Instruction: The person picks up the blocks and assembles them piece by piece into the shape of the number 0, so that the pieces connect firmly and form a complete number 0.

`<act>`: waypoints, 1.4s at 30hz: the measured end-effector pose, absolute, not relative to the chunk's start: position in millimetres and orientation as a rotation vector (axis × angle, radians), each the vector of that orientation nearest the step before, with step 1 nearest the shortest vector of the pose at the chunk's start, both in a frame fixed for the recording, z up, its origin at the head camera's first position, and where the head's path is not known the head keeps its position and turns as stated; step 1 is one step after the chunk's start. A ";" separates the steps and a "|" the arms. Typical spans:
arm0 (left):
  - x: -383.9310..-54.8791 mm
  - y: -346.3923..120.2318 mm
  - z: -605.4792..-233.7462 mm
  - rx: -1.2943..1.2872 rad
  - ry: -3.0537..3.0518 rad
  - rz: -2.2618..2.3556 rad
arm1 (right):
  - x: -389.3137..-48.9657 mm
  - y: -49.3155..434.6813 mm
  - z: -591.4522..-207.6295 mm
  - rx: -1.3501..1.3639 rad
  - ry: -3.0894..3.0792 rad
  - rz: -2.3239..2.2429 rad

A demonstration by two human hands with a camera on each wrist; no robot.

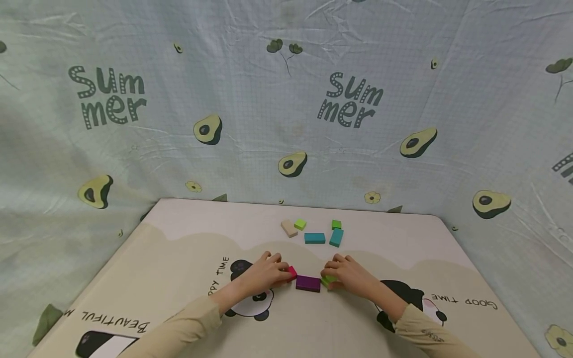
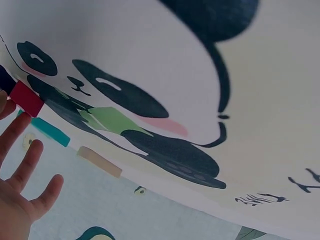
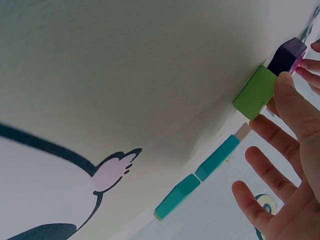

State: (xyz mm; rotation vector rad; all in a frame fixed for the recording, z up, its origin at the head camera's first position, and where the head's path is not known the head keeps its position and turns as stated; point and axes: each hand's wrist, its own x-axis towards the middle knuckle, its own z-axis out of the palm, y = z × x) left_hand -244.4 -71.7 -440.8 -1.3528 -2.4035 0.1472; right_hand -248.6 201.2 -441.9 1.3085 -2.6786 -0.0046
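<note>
Across the middle of the counter (image 1: 286, 328), I note fingers of the left hand (image 1: 267, 271) clamped on a red block (image 1: 292, 273) and those of the right hand (image 1: 348, 271) on a green block (image 3: 254, 93), a purple block (image 1: 308, 284) between, two teal blocks (image 1: 315, 238) and a beige block (image 1: 289, 228) lying on the far side.

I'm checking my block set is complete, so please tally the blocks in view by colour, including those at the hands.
Green blocks: 3
Teal blocks: 2
Red block: 1
Purple block: 1
Beige block: 1
Total: 8
</note>
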 end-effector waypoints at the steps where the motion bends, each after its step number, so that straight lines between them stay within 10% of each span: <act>1: -245.0 -70.8 -440.9 -1.354 -2.397 0.157 | -248.7 201.2 -441.7 1.309 -2.680 -0.007; 42: -252.9 -62.9 -443.1 -1.433 -2.409 0.124 | -251.0 204.2 -441.8 1.311 -2.656 0.040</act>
